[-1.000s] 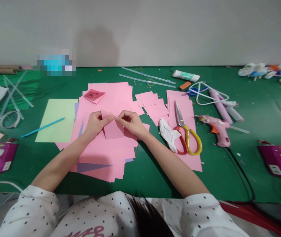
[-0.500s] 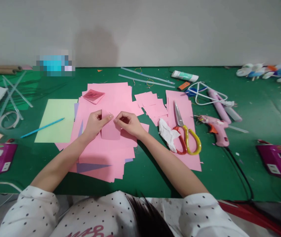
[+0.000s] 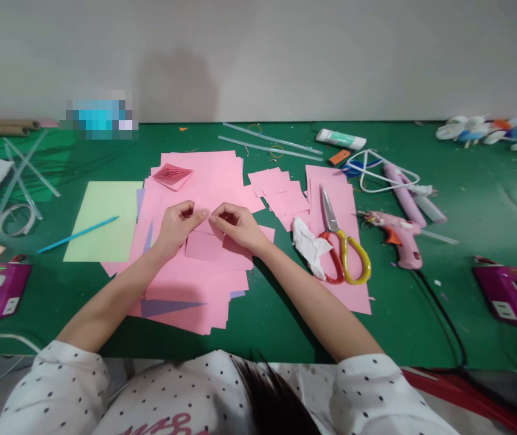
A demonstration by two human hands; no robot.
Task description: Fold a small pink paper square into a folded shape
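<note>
Both my hands meet over a stack of pink paper sheets (image 3: 204, 169). My left hand (image 3: 180, 225) is closed, thumb and fingers pinching the top edge of a small pink paper piece (image 3: 208, 245). Close beside it, my right hand (image 3: 236, 225) pinches the same edge, its fingertips almost touching the left thumb. The piece hangs or tilts toward me below the fingers, and its colour blends with the sheets underneath. A folded pink paper (image 3: 174, 176) with fanned layers lies on the stack's upper left.
Scissors (image 3: 331, 217) with red and yellow handles lie on pink strips at right, next to crumpled tissue (image 3: 309, 246). Farther right is a pink glue gun (image 3: 394, 235) with its cord. A blue pencil (image 3: 79, 234) rests across pale green paper (image 3: 99, 205) at left.
The small pink piece has tilted flatter, its lower part now wider and lower in view. A flap that stood up beside my left fingers has gone down. The hands have barely moved.
</note>
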